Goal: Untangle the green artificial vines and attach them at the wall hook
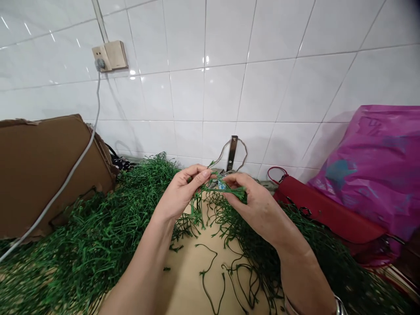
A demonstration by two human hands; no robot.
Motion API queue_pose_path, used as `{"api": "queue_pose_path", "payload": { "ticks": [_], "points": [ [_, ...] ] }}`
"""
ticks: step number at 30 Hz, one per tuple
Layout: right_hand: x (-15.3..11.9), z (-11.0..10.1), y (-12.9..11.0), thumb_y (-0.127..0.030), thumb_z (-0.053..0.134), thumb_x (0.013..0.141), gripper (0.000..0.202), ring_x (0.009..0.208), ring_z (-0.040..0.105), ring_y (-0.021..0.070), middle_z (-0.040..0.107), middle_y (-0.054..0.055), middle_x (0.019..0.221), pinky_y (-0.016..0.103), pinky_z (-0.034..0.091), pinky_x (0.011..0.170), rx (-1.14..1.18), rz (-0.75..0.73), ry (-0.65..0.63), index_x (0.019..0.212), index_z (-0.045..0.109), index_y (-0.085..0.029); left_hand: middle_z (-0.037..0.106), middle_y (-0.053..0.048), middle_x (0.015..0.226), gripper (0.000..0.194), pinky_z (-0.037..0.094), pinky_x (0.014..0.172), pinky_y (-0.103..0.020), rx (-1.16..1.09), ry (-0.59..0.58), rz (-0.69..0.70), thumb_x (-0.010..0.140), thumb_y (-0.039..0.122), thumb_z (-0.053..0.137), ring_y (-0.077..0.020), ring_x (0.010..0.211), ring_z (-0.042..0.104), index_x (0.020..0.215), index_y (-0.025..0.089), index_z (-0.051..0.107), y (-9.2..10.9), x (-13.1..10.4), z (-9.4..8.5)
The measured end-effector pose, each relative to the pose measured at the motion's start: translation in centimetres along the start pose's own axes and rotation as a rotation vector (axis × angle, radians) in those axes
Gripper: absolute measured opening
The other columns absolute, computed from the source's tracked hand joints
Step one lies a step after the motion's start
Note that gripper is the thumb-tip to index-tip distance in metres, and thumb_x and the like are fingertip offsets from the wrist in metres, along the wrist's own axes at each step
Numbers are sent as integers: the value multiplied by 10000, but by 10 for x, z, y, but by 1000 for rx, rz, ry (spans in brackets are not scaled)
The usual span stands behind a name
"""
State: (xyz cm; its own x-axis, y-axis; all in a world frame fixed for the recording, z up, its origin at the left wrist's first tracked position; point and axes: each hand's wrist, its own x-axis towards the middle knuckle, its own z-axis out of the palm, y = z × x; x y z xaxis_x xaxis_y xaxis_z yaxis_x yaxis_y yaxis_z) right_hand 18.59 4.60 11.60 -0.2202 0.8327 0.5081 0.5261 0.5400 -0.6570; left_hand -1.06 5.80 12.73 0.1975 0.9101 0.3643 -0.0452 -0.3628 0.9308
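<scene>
My left hand [187, 190] pinches thin green cords between thumb and index finger, above the middle of the tan work surface [187, 280]. Close beside it, my right hand [254, 201] has its fingers closed round a bundle of green cords [232, 191]. A small blue-and-white piece [222, 184] shows at the right fingertips; what it is I cannot make out. Knotted cord ends hang below both hands. Loose dark green cords [213, 271] lie on the surface beneath. A large heap of green cords [108, 232] spreads to the left, another [259, 245] to the right.
A cardboard box [49, 170] stands at the left, with a grey cable [74, 168] running past it from a wall socket [110, 57]. At the right are a red bag [328, 210] and a pink plastic bag [383, 166]. A dark metal strip [232, 153] stands against the tiled wall.
</scene>
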Motion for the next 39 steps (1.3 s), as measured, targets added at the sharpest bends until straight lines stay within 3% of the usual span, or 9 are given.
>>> {"api": "queue_pose_path", "payload": {
  "ticks": [5, 9, 13, 17, 20, 23, 27, 31, 39],
  "points": [
    [1, -7, 0, -490, 671, 853, 365, 976, 690, 229, 737, 58, 1037, 376, 564, 850, 75, 168, -116, 1117, 679, -239, 486, 13, 740, 317, 334, 597, -222, 113, 108, 68, 927, 469, 616, -101, 665, 397, 826, 170, 649, -2, 4, -5],
    [0, -24, 3, -430, 708, 816, 337, 1043, 685, 231, 747, 63, 1096, 373, 556, 924, 157, 96, -194, 1098, 692, -248, 525, 0, 753, 298, 374, 677, -245, 355, 122, 134, 944, 436, 590, -127, 739, 457, 841, 167, 666, 2, 1, -24],
    [-1, -28, 11, -386, 684, 830, 306, 1010, 690, 237, 751, 74, 1083, 371, 546, 896, 108, 117, -78, 1097, 674, -235, 616, -16, 807, 285, 394, 692, -270, 668, -28, -8, 934, 449, 590, -156, 769, 526, 920, 187, 700, 15, -8, -43],
    [-1, -10, 4, -283, 650, 836, 118, 901, 678, 213, 739, 27, 948, 352, 515, 840, -76, 69, 32, 941, 659, -232, 696, -64, 1209, 326, 456, 839, -315, 915, -51, -13, 913, 406, 630, -216, 986, 618, 1163, 207, 696, 27, -17, -37],
    [-1, 4, -10, -235, 610, 872, 68, 854, 669, 198, 739, 9, 935, 342, 510, 806, -132, -25, -23, 915, 662, -241, 708, -55, 1235, 326, 466, 915, -320, 813, -149, 42, 945, 405, 592, -212, 1053, 639, 1189, 215, 695, 27, -17, -20],
    [0, 8, -16, -248, 640, 868, 127, 1007, 665, 234, 738, 42, 1045, 388, 507, 929, -151, -95, 94, 989, 677, -241, 747, -50, 1035, 290, 481, 820, -299, 684, -245, 22, 942, 399, 599, -192, 938, 666, 1118, 197, 709, 20, -12, -9],
    [2, -3, -8, -393, 708, 846, 320, 1125, 626, 264, 691, 85, 1184, 439, 485, 1013, -144, -23, 365, 1124, 677, -239, 658, 9, 724, 255, 439, 663, -258, 554, -179, -25, 955, 403, 570, -143, 705, 634, 1026, 184, 679, 10, -5, -10],
    [3, -14, -3, -467, 641, 891, 289, 1014, 662, 247, 717, 79, 1087, 449, 511, 950, -29, 138, 492, 1067, 703, -247, 522, 49, 667, 276, 405, 608, -235, 513, -54, -9, 950, 463, 565, -96, 591, 553, 922, 194, 621, 7, -4, -16],
    [2, -7, -6, -570, 614, 903, 388, 957, 662, 200, 724, 51, 1075, 337, 522, 819, 202, 230, 296, 1130, 687, -264, 343, 54, 638, 364, 294, 564, -250, 531, -9, 18, 929, 478, 592, -90, 592, 347, 729, 197, 472, 10, -5, -9]
  ]
}}
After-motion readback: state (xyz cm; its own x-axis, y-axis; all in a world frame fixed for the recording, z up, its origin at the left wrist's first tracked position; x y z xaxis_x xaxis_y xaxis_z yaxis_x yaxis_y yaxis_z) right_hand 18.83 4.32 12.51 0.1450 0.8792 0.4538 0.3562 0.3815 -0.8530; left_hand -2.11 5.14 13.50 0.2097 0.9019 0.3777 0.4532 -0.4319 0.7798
